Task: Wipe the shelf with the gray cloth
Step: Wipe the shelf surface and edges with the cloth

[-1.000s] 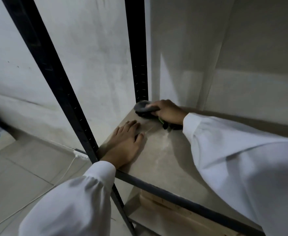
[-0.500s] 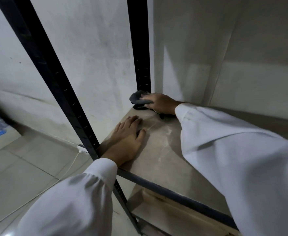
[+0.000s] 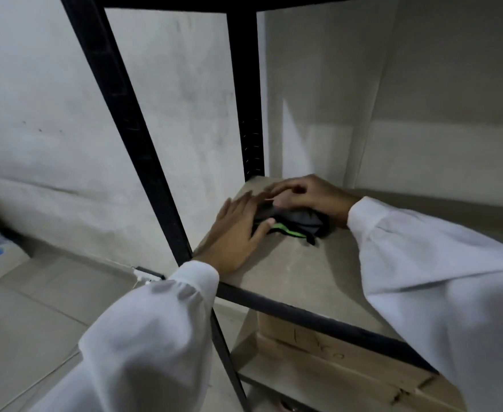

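Note:
The gray cloth (image 3: 299, 222), bunched up with a green stripe along its front edge, lies on the tan shelf board (image 3: 300, 272) near the back left corner. My right hand (image 3: 309, 193) rests on top of the cloth with its fingers spread and blurred. My left hand (image 3: 238, 233) lies flat on the board, its fingertips and thumb touching the cloth's left edge. Both arms wear white sleeves.
Black metal posts (image 3: 116, 120) and a black front rail (image 3: 309, 315) frame the shelf. White walls close off the back and left sides. A cardboard box (image 3: 348, 364) sits on the lower shelf. A white power strip (image 3: 143, 275) lies on the tiled floor at left.
My right hand drew the cloth away from the back corner post toward the middle of the board. My left hand slid forward until it touched the cloth. The camera tilted up.

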